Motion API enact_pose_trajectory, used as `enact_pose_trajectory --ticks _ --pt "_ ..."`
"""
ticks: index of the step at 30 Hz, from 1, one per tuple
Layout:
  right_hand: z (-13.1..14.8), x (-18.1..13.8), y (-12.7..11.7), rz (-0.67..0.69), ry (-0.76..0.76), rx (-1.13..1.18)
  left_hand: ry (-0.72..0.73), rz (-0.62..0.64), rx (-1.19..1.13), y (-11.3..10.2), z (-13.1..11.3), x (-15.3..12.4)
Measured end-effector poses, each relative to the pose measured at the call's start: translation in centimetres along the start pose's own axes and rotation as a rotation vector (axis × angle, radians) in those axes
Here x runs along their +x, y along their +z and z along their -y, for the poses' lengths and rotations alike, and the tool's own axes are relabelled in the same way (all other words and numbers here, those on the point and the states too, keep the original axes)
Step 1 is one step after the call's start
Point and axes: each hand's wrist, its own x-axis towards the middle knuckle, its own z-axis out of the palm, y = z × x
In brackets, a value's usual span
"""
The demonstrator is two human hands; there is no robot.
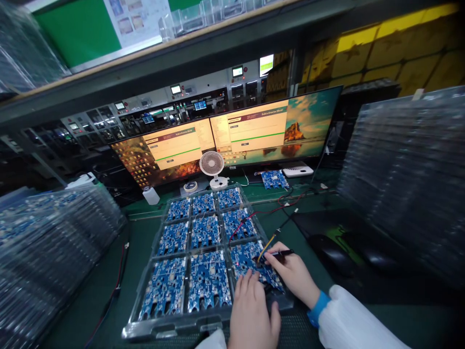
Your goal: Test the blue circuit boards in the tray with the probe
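Note:
A clear plastic tray (145,286) lies on the green bench and holds several blue circuit boards in rows. My left hand (250,310) rests flat on the near right board (250,264), fingers pressing on it. My right hand (294,274) pinches a thin black probe (279,253) against that same board, where a small red light glows. Yellow, red and black wires (271,220) run from the probe area back across the tray toward the monitors.
Tall stacks of clear trays stand at the left (47,242) and right (407,174). Two monitors (232,140), a small white fan (212,167), a loose blue board (274,179) and a black mouse (329,247) on a dark pad sit behind and beside the tray.

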Motion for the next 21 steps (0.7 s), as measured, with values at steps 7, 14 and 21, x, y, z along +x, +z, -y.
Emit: enact_pose_trajectory --ticks 7,14,21 --pt "-0.02 -0.14 -0.14 0.001 0.007 -0.007 -0.013 0.011 -0.003 -0.12 -0.08 -0.02" --pt "-0.11 -0.11 -0.18 0.004 0.028 0.038 -0.019 0.013 -0.005 -0.28 -0.16 0.05" --pt "-0.37 -0.38 -0.86 -0.111 0.093 0.191 -0.053 0.007 -0.073 -0.81 -0.26 0.06"
